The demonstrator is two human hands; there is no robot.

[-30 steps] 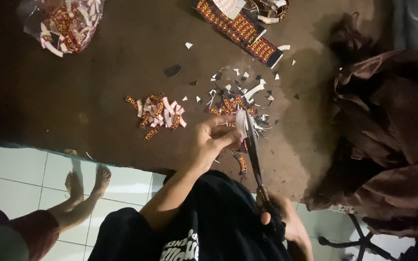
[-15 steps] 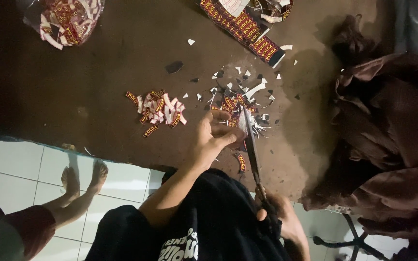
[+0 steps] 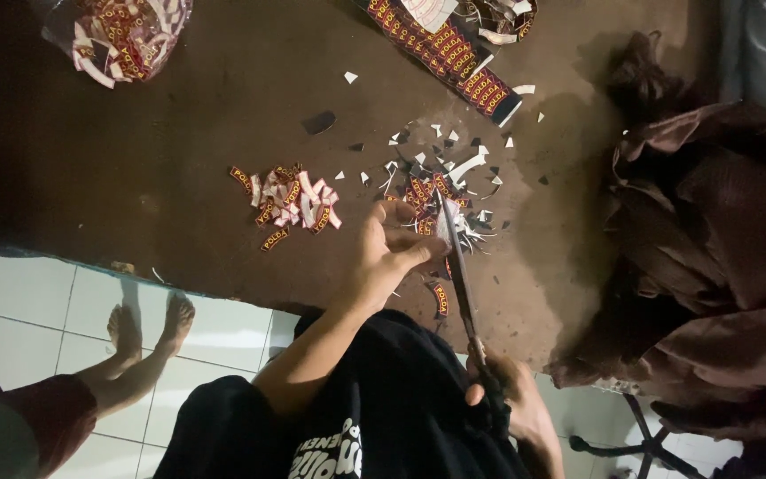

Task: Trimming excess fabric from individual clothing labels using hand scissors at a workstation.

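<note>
My left hand [image 3: 389, 253] pinches a small white-backed label piece [image 3: 446, 223] over the dark brown table [image 3: 223, 106]. My right hand [image 3: 511, 404], low in the view near my black shirt, grips the handles of long scissors [image 3: 459, 275]. The blades point up at the held piece. Just beyond the blades lies a heap of trimmed scraps and maroon-and-yellow labels [image 3: 441, 182]. A second small pile of cut labels [image 3: 290, 202] sits to the left of my left hand. One cut label [image 3: 441, 299] lies near the table's edge by the scissors.
A strip of uncut labels [image 3: 449, 53] lies at the top centre. A clear bag of labels [image 3: 121, 35] sits at the top left. Dark brown cloth [image 3: 720, 257] is piled at the right. Another person's bare feet [image 3: 148, 324] rest on the white tiled floor.
The left hand and the scissors have stayed almost in place over the scrap heap; the blade tips have shifted slightly against the held piece.
</note>
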